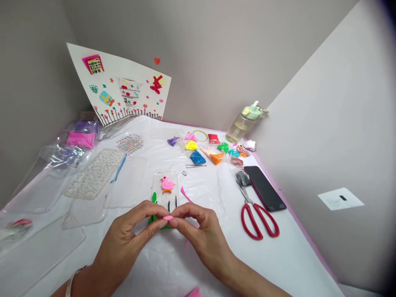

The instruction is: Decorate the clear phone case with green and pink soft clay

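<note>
Between the fingertips of my left hand (136,225) and my right hand (194,225) is a small piece of pink clay (168,218), pinched from both sides. Beneath and beyond it lies a clear phone case (157,178), partly hidden by my hands. A pink clay bird (167,184) with an orange base sits on the case's far half. Green clay (154,198) runs along its left side and near end, and two thin black strips stand out nearer my fingers. A pink clay tool (185,194) lies just right of the case.
Red-handled scissors (259,220) and a dark phone (266,189) lie to the right. Bagged colored clay (198,157) and a water bottle (244,123) are at the back. More clear cases (128,181), a blue tool (119,168) and beads (130,143) occupy the left.
</note>
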`<state>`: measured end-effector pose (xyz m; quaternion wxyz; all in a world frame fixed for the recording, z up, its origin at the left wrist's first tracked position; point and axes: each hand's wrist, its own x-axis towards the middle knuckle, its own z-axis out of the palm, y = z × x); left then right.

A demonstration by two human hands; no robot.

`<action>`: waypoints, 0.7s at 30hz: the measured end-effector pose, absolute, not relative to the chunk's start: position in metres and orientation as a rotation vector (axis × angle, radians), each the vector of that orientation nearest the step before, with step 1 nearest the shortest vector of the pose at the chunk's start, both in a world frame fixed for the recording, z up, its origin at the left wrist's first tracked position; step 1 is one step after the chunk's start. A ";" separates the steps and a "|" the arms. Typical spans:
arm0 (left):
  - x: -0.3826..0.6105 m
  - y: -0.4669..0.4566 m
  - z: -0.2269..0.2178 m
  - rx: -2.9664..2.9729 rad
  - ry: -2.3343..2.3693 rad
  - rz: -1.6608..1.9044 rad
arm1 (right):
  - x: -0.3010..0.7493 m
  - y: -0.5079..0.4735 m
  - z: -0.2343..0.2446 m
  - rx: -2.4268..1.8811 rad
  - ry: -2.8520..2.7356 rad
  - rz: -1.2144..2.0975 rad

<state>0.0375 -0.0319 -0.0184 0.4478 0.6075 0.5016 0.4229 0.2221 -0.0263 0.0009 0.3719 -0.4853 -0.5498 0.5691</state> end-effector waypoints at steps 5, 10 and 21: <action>0.035 -0.030 -0.019 1.424 1.258 0.970 | 0.223 -0.029 -0.007 -1.201 -1.617 1.198; 0.033 -0.028 -0.018 1.374 1.203 0.856 | 0.223 -0.030 -0.011 -1.188 -1.749 1.004; 0.002 0.012 0.019 1.617 1.219 0.626 | 0.231 -0.021 -0.018 -1.137 -1.900 0.738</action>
